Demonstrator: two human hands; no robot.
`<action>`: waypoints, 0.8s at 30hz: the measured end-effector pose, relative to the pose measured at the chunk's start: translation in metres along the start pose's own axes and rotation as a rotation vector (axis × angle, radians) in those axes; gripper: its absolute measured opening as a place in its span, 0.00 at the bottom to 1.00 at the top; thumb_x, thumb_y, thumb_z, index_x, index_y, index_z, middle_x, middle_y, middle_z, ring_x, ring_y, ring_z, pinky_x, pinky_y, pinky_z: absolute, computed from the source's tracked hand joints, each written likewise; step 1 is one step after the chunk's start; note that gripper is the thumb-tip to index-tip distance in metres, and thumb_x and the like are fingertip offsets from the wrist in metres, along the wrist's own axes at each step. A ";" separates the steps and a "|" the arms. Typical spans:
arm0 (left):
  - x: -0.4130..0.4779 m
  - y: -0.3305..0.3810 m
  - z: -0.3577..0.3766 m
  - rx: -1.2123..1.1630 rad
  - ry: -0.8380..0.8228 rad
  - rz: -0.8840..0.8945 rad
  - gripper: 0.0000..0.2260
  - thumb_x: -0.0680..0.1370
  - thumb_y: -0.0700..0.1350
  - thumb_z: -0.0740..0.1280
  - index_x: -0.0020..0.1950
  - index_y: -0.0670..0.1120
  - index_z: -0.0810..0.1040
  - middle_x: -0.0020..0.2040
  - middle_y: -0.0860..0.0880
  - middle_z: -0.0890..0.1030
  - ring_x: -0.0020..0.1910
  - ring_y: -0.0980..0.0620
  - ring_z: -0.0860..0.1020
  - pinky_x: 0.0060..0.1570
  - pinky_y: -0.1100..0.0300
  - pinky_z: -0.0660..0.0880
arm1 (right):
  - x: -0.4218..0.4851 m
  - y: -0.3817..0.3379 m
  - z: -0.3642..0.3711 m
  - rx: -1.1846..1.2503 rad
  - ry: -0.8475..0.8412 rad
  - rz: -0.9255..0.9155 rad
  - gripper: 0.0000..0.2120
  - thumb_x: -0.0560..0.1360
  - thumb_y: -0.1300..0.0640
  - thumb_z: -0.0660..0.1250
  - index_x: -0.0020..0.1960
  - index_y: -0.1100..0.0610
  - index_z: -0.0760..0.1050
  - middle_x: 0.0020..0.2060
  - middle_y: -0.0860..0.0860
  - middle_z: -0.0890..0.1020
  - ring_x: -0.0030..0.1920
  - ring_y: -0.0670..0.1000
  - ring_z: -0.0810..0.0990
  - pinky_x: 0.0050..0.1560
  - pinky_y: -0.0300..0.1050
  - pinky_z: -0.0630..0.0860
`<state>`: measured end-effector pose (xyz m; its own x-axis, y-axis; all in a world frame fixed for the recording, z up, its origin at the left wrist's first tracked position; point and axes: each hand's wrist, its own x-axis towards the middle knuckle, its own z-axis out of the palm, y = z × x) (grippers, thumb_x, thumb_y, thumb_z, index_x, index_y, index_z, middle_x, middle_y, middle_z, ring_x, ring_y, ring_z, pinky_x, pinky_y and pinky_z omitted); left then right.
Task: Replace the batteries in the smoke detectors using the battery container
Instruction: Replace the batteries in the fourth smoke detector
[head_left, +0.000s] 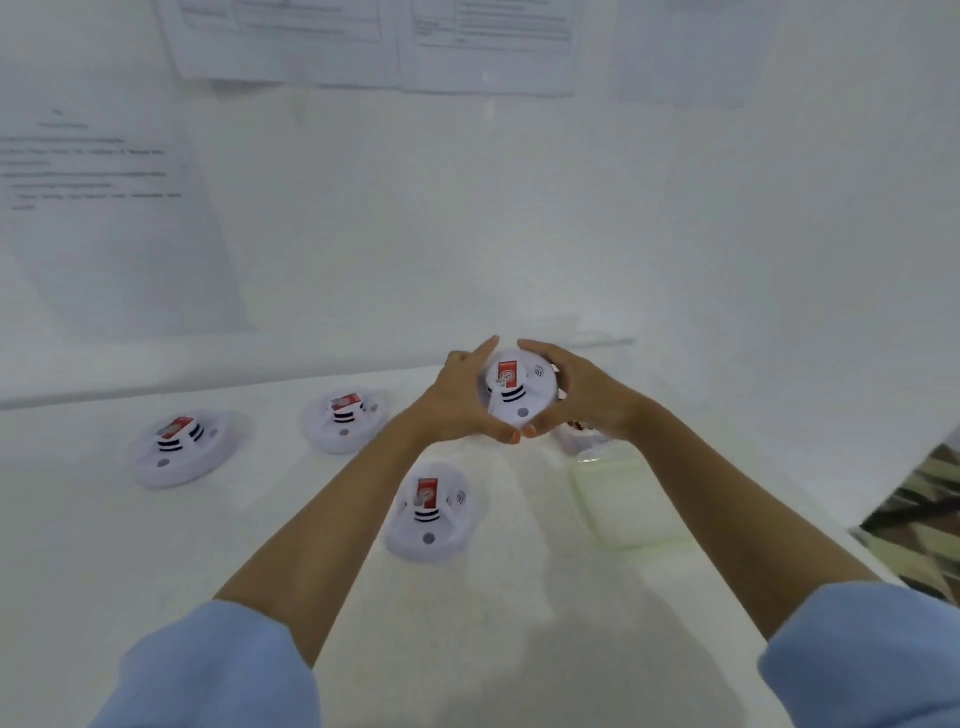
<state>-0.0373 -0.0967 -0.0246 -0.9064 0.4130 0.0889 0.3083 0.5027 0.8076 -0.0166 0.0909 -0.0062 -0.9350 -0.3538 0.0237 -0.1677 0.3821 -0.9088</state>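
**A:** What takes the most room?

**B:** The white table (156, 597) fills the lower half. Behind it stands a white wall with printed paper sheets (363, 47) fixed on it.

**A:** And after that?

**B:** Two bare forearms come out of blue sleeves (218, 670) at the bottom edge and reach forward. Under the right forearm, on the right part of the table, lies the pale battery container (618, 499). Its far end is hidden behind the right hand, so I cannot tell what is in it.

**A:** Where are the detectors?

**B:** There are four round white ones, each with a red label on top. The left detector (179, 447), the middle detector (343, 415) and the near detector (431, 514) lie on the table, apart from each other. The held smoke detector (514, 395) is in the centre, tilted toward the camera. I cannot tell if it touches the table.

**A:** How is it held?

**B:** The left hand (457, 405) grips its left side and the right hand (587, 400) its right side. The fingers of both curl round the rim. The fingertips come close together over the far edge, and the two thumbs meet tip to tip at the near edge.
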 end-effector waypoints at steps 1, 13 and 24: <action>0.009 0.006 0.011 0.008 0.007 0.004 0.54 0.62 0.43 0.80 0.76 0.52 0.47 0.65 0.46 0.61 0.64 0.51 0.64 0.60 0.62 0.64 | 0.000 0.003 -0.013 0.000 -0.018 -0.005 0.45 0.60 0.69 0.78 0.70 0.49 0.61 0.58 0.42 0.73 0.59 0.44 0.74 0.56 0.38 0.76; 0.058 0.022 0.062 -0.536 0.161 0.074 0.49 0.58 0.38 0.80 0.72 0.48 0.57 0.66 0.43 0.71 0.64 0.44 0.72 0.59 0.43 0.74 | 0.019 0.034 -0.082 0.248 -0.119 0.126 0.21 0.78 0.45 0.56 0.69 0.52 0.66 0.60 0.50 0.76 0.53 0.50 0.78 0.55 0.46 0.76; 0.056 0.026 0.077 -0.374 0.396 0.219 0.50 0.58 0.28 0.78 0.71 0.51 0.55 0.65 0.52 0.69 0.60 0.65 0.72 0.49 0.66 0.76 | 0.029 0.044 -0.081 0.426 -0.040 0.058 0.19 0.75 0.60 0.65 0.65 0.56 0.65 0.56 0.59 0.77 0.49 0.56 0.81 0.42 0.48 0.82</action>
<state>-0.0577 -0.0026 -0.0438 -0.8940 0.1255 0.4302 0.4432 0.1056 0.8902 -0.0766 0.1668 -0.0114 -0.9248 -0.3782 -0.0410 0.0366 0.0186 -0.9992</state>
